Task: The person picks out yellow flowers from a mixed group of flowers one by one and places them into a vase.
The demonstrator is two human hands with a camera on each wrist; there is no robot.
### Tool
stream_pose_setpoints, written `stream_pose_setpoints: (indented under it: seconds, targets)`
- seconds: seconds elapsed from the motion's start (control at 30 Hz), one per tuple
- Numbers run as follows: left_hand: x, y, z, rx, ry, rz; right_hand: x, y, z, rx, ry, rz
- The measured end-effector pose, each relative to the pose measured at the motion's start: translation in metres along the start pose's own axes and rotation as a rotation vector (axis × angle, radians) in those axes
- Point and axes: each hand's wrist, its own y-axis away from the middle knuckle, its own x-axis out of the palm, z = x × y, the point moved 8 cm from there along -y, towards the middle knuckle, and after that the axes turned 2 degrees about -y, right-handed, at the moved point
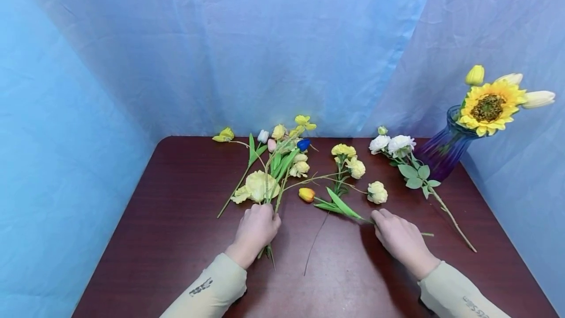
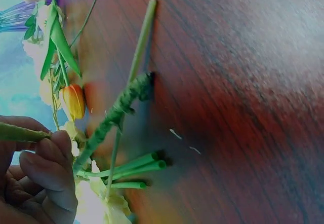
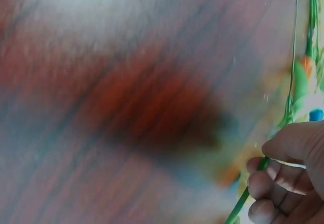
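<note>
A dark reddish-brown, wood-grained counter (image 1: 145, 239), its surface glossed by reflected light, is enclosed at the back and sides by draped blue fabric (image 1: 282, 48). Two small pale marks (image 2: 175, 134) are caught on the wood in the left wrist view. At the back right, a sunflower (image 1: 489, 108), a yellow bud (image 1: 475, 75) and pale buds (image 1: 539, 99) are held in a ribbed blue-and-purple vase (image 1: 450, 151), with white flowers (image 1: 401, 146) laid just beside it. Both hands are closed on stems: a green stem (image 2: 23, 133) is pinched between thumb and fingers of the left hand (image 1: 258, 222), in front of clustered blooms (image 1: 300, 169); an orange-yellow tulip (image 1: 306, 195) is gripped by its stem in the right hand (image 1: 397, 234), its head pointed left, near yellow flowers (image 1: 355, 167) at mid-counter.
</note>
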Motion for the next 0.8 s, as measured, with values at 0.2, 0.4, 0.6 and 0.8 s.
stream_pose_setpoints:
  seconds: [0.2, 0.4, 0.6, 0.8]
  targets:
    - [0.004, 0.002, -0.001, 0.034, -0.073, 0.028, -0.02, -0.004, -0.003, -0.123, 0.001, -0.096]
    - [0.015, 0.003, -0.003, 0.051, -0.166, 0.113, -0.037, -0.009, -0.012, -0.168, 0.011, -0.107]
    - [0.019, 0.005, -0.008, 0.093, -0.2, 0.138, -0.057, -0.014, -0.022, -0.191, -0.03, -0.119]
    - [0.001, 0.013, -0.008, 0.198, -0.143, 0.034, -0.078, -0.026, -0.021, -0.217, -0.05, -0.163]
